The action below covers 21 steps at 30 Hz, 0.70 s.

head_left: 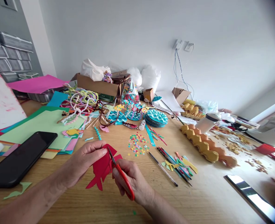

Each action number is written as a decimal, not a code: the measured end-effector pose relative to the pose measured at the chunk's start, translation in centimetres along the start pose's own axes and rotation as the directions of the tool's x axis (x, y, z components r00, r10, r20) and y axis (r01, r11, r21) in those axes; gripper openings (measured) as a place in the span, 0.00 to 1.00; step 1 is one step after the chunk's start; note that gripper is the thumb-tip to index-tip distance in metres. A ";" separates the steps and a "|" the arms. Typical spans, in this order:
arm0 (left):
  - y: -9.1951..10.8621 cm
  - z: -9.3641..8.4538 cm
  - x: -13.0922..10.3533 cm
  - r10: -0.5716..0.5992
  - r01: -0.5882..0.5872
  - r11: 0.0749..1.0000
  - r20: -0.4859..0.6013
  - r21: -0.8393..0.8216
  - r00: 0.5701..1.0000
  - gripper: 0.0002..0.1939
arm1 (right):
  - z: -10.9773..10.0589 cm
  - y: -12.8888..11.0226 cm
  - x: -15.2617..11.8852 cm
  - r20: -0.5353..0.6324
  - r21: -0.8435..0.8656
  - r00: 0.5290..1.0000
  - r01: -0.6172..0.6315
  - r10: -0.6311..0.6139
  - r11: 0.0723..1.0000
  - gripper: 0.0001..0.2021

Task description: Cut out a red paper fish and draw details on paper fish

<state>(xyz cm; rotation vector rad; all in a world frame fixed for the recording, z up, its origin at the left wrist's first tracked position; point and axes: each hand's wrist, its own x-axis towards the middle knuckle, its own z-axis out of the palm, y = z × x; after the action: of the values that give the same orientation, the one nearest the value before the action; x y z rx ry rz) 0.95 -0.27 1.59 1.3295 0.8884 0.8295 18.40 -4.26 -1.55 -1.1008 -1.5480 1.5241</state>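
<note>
My left hand (90, 157) pinches the upper left edge of a piece of red paper (98, 171). The paper is partly cut, with a forked, tail-like shape at its lower end. In my right hand (134, 177) is a pair of scissors (125, 182) with red handles, my fingers wrapped through and around them. The blades lie across the red paper and point up toward my left fingertips. Some of the paper is hidden behind the scissors and my right fingers.
Colored paper sheets (41, 126) and a black phone (23, 158) lie left. Paper dots (138, 143), pencils (174, 163) and scraps (190, 165) lie to the right of my hands. Beyond are blue scalloped plates (156, 118) and an egg carton (199, 143). Another phone (251, 196) lies lower right.
</note>
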 end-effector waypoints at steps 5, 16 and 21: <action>-0.1 0.1 -0.1 -0.004 0.004 1.000 -0.012 0.005 1.000 0.15 | 0.0 0.1 0.0 -0.006 0.007 1.000 0.003 -0.003 1.000 0.26; 0.1 0.3 0.1 0.024 -0.023 0.998 -0.028 0.066 0.999 0.16 | 0.2 -0.2 0.1 -0.018 -0.043 0.999 -0.036 0.036 0.998 0.22; -0.1 0.4 -0.1 -0.001 0.001 1.000 -0.018 0.017 1.000 0.15 | 0.2 0.1 0.0 -0.032 -0.042 0.999 -0.010 0.009 0.999 0.22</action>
<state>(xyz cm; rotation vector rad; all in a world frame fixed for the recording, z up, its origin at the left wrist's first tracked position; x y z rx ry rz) 1.22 -0.53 1.52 1.3382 0.9124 0.8361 18.24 -4.30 -1.62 -1.1523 -1.5621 1.4799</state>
